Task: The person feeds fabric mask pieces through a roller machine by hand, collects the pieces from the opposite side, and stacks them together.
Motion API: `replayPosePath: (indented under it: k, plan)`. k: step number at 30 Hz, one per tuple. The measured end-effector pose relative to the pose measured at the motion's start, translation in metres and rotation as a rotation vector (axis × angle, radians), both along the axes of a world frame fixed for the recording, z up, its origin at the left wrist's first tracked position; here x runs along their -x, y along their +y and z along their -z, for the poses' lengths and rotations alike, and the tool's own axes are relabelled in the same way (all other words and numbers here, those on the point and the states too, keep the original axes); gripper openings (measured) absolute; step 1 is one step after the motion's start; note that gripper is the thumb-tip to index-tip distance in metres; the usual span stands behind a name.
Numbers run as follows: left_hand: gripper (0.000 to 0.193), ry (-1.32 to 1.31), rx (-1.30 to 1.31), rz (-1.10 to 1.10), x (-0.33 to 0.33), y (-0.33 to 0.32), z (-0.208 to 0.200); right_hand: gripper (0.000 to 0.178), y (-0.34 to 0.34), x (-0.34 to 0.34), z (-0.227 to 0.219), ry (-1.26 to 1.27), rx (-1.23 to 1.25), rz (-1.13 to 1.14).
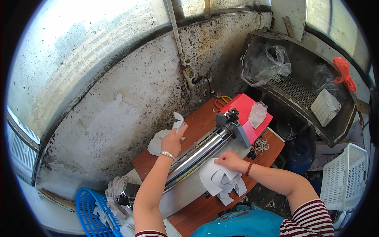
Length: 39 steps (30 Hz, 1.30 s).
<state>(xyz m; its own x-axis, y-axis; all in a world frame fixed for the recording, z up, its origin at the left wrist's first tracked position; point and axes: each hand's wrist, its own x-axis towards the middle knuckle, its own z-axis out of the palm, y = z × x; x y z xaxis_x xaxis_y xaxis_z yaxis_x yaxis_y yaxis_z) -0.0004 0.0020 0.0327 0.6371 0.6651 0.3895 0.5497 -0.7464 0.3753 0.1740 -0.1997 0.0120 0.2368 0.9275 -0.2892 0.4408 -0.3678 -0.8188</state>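
A roller machine with a long steel roller (197, 155) and a red housing (241, 102) stands on a brown wooden table (193, 114). My left hand (172, 139) is beyond the roller, closed on a curved white sheet piece (179, 119) that sticks up past the fingers. Beside that hand lies a heap of similar white pieces (157, 143). On the near side of the roller, my right hand (232, 160) pinches the upper edge of a stack of curved white cut pieces (215, 177), which rests on the machine's metal plate (177, 199) and overhangs its front edge.
A clear plastic bag (257, 115) sits on the red housing, with rubber bands (261, 145) below it. Orange-handled scissors (222, 101) lie behind. At lower left is a blue basket (89, 209); at right, a white basket (344, 179) and a dark metal trough (292, 91).
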Motion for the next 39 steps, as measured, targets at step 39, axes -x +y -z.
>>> replayPosePath:
  k: [39]
  plan:
    - [0.041,0.446,0.605,0.191,-0.011,0.005,0.037,0.034,0.010,0.002,0.003,0.065,-0.037,0.043]
